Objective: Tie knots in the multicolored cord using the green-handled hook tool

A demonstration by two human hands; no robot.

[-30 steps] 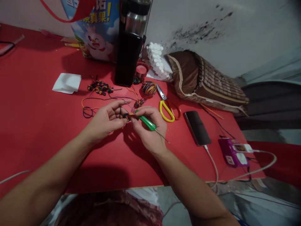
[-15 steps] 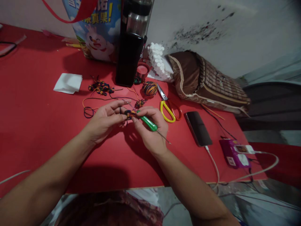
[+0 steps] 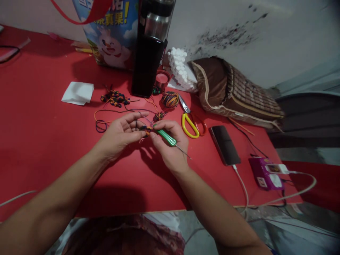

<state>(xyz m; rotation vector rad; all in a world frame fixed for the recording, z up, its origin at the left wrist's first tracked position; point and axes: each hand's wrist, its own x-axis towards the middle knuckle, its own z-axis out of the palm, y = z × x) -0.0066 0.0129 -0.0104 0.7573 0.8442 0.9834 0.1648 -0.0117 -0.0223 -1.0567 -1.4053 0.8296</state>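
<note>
My left hand (image 3: pixel 119 134) pinches a small knotted piece of multicoloured cord (image 3: pixel 146 129) above the red table (image 3: pixel 39 134). My right hand (image 3: pixel 170 147) meets it from the right and grips a green-handled awl (image 3: pixel 166 137), whose thin metal tip points down and right. Loose cord (image 3: pixel 106 117) trails from the knot across the table toward the back left. Both hands touch the knot at fingertip level.
Behind the hands lie finished knots (image 3: pixel 114 98), a yarn ball (image 3: pixel 170 99), yellow scissors (image 3: pixel 189 122), a black flask (image 3: pixel 147 63), a printed bag (image 3: pixel 111 35) and a white tissue (image 3: pixel 78 93). A phone (image 3: pixel 225 144) on a cable, a purple box (image 3: pixel 264 173) and a brown cushion (image 3: pixel 233 90) sit right.
The hands stay together on the knot, with only slight finger shifts. The view has drifted a little.
</note>
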